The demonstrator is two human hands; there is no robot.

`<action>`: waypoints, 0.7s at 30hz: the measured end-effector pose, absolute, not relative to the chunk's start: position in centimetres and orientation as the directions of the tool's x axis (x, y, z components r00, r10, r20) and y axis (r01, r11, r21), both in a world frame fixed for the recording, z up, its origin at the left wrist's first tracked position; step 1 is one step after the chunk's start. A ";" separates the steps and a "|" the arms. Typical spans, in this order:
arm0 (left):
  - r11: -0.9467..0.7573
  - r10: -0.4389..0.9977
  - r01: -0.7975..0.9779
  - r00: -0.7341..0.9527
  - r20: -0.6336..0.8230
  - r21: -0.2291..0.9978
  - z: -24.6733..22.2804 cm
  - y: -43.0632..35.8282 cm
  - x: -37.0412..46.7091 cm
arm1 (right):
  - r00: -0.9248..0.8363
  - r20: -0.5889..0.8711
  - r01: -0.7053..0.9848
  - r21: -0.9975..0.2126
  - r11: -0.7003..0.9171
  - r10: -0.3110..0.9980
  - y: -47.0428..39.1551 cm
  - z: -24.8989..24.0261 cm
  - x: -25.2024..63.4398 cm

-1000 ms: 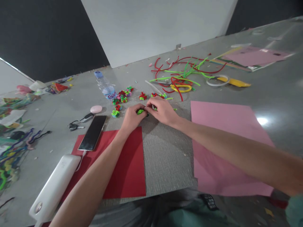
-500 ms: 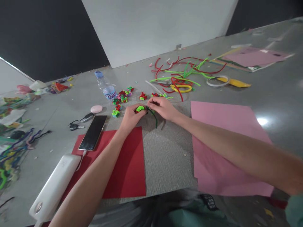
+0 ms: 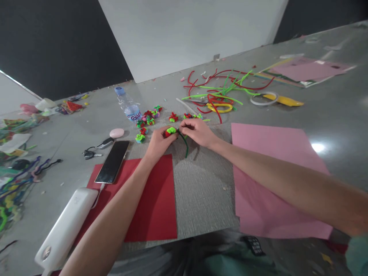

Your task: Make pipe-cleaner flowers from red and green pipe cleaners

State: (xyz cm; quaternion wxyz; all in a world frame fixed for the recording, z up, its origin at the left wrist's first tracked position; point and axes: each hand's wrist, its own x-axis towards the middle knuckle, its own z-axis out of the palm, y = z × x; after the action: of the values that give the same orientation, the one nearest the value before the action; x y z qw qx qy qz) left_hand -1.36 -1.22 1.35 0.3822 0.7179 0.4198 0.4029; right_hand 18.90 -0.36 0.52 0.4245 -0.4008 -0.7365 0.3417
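Between thumb and fingers, my left hand (image 3: 161, 141) grips a small red and bright green pipe-cleaner flower (image 3: 171, 131). Close against it on the right, my right hand (image 3: 197, 131) pinches a dark green pipe cleaner (image 3: 185, 145), whose free end hangs down toward the table. Where the dark green piece meets the flower is partly covered by my fingers. Just beyond my hands lie a red pipe-cleaner flower (image 3: 173, 117) and several more coloured ones, among them a bright green flower (image 3: 140, 138) to the left.
Loose red and green pipe cleaners (image 3: 227, 86) lie at the back with yellow-handled scissors (image 3: 220, 107) and a tape roll (image 3: 264, 99). A water bottle (image 3: 128, 105), phone (image 3: 113, 161) and white power bank (image 3: 67, 226) stand left. Red paper (image 3: 155, 203) and pink paper (image 3: 273, 161) flank the middle.
The hanging end of the dark green pipe cleaner has swung slightly left. The flower in my left hand has turned a little, showing more red. Both hands stay nearly in place.
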 end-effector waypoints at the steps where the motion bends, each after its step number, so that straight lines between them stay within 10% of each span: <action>1: -0.354 0.910 0.295 0.328 0.254 0.888 1.3 -1.2 -1.4 | -0.320 0.355 0.300 -0.841 0.450 0.878 -0.4 0.5 18.9; 21: -0.266 0.933 0.349 0.329 0.148 0.899 1.3 -1.1 -1.6 | -0.298 0.361 0.238 -0.869 0.434 0.884 -0.4 0.7 18.8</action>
State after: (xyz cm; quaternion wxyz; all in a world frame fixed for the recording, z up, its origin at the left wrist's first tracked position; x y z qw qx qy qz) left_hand -1.55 -1.08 1.35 0.4033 0.7084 0.4523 0.3619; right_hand 18.82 -0.41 0.68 0.4465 -0.3897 -0.7197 0.3618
